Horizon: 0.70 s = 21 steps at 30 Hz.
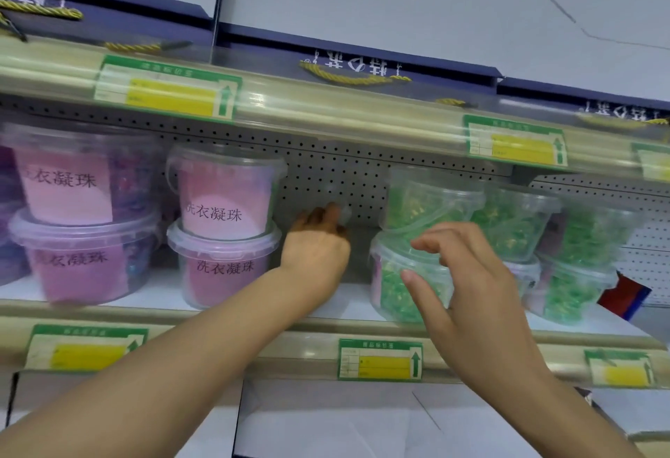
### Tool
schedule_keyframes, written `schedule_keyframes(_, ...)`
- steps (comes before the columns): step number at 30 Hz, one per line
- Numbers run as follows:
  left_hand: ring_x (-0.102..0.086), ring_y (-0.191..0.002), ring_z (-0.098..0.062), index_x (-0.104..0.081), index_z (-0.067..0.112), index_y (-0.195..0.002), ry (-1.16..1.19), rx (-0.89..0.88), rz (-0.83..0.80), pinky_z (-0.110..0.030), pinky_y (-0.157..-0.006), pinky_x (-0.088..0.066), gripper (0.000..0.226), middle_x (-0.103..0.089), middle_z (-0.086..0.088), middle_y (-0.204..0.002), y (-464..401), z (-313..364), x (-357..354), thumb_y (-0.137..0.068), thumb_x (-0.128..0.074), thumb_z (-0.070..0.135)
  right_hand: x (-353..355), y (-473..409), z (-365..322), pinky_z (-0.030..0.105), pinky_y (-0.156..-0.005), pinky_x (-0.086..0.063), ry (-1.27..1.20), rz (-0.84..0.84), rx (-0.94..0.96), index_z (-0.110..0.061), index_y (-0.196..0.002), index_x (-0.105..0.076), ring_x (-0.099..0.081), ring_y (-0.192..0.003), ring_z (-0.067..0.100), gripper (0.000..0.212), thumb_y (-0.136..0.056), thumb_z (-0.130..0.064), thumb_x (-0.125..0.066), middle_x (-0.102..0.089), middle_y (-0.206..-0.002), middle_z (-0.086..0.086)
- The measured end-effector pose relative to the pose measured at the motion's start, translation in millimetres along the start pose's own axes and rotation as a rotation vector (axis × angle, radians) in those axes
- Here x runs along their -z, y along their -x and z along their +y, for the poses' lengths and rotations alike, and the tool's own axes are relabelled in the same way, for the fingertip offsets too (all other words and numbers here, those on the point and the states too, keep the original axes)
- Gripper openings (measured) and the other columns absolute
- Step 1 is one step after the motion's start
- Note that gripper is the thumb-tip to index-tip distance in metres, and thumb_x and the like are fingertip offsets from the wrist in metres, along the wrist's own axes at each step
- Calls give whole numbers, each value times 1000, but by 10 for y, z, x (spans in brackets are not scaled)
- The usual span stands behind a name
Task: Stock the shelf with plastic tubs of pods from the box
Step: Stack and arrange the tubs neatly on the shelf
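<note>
Clear tubs of pods stand two high on the white shelf (170, 294). Pink and purple tubs are on the left: one stack (224, 200) over (224, 269), and another tub (72, 182) further left. Green tubs are on the right, with an upper tub (427, 204) on a lower one (389, 287). My left hand (315, 240) reaches deep into the gap between the pink and green stacks. Its fingers curl at a faint, blurred clear plastic shape (342, 213). My right hand (471, 276) hovers with spread fingers right in front of the lower green tub.
More green tubs (515, 222) (587, 236) fill the shelf's right side. A perforated back panel (326, 164) closes the gap. The upper shelf rail (326, 106) hangs low overhead. White and navy boxes (326, 421) sit below, and a red and blue pack (623, 294) lies far right.
</note>
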<state>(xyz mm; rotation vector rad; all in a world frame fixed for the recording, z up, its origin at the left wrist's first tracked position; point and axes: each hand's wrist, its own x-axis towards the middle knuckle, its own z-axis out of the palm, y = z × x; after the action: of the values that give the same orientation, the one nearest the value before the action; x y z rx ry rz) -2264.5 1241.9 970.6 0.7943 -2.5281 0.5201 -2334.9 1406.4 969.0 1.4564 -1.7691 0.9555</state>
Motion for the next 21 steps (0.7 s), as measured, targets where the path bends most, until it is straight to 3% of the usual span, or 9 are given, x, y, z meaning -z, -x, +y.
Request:
schedule_keyframes(3, -63, -82, -26, -76, 9, -74, -101, -82, 95, -26, -76, -48, 45, -64, -15, -105, 38, -7, -11, -67, -32, 8, -62, -39, -80, 17, -73, -37, -66, -30, -18, -14, -99, -58, -44, -82, 3, 18, -83, -21, -54, -50, -101, -3)
schedule_keyframes(4, -64, -74, -25, -76, 11, -65, -85, -94, 123, -24, -69, -48, 47, -67, -12, -94, 64, -16, 51, -64, -28, 9, -82, -51, -99, 16, -73, -37, -84, -40, -28, -14, -99, -58, -44, -82, 3, 17, -84, -19, -53, -50, -101, -4)
schedule_keyframes(5, -63, -82, -26, -76, 10, -75, -117, -87, 16, -25, -75, -47, 46, -65, -14, -101, 81, -34, 93, -69, -31, 7, -99, -68, -115, 16, -74, -38, -95, -52, -39, -15, -100, -58, -45, -83, 4, 16, -85, -17, -52, -50, -101, -4)
schedule_keyframes(7, -46, -119, -31, -63, 5, -115, -195, -159, 1, -33, -100, -32, 37, -44, -17, -133, 63, -93, 3, -86, -41, 7, -135, -106, -144, 22, -77, -43, -94, -89, -61, -13, -105, -59, -49, -86, 6, 18, -88, -8, -54, -50, -104, -4)
schedule_keyframes(9, -37, -129, -33, -59, 6, -120, -110, -96, 2, -36, -103, -30, 38, -39, -19, -139, 186, -135, 83, -87, -43, 11, -170, -147, -180, 26, -80, -45, -75, -141, -71, -11, -110, -59, -53, -88, 11, 24, -88, -2, -54, -51, -108, -1)
schedule_keyframes(12, -64, -94, -34, -72, 10, -87, -27, -80, 141, -35, -75, -49, 36, -65, -17, -103, 511, -270, 181, -53, -68, 20, -231, -232, -295, 22, -83, -41, -74, -234, -82, -12, -120, -54, -55, -95, 16, 32, -89, -4, -53, -49, -116, 1)
schedule_keyframes(14, -62, -82, -33, -65, 11, -91, 109, -70, 197, -35, -68, -47, 58, -63, -12, -95, 701, -374, 139, -35, -79, 11, -318, -330, -395, 24, -84, -40, -73, -309, -82, -15, -129, -48, -54, -99, 20, 40, -90, -6, -53, -46, -120, 4)
schedule_keyframes(18, -52, -81, -33, -60, 9, -98, 231, 66, 372, -34, -56, -43, 47, -54, -12, -96, 982, -630, 243, -54, -75, 7, -650, -640, -498, 33, -94, -39, -61, -566, -274, -23, -146, -22, -45, -121, 33, 62, -92, -12, -49, -34, -141, 15)
schedule_keyframes(21, -44, -90, -31, -56, 7, -109, 275, 183, 437, -38, -61, -45, 54, -45, -14, -106, 1053, -828, 162, -61, -79, 14, -923, -813, -453, 34, -99, -41, -95, -648, -467, -23, -145, -23, -45, -124, 34, 63, -89, -13, -49, -35, -143, 18)
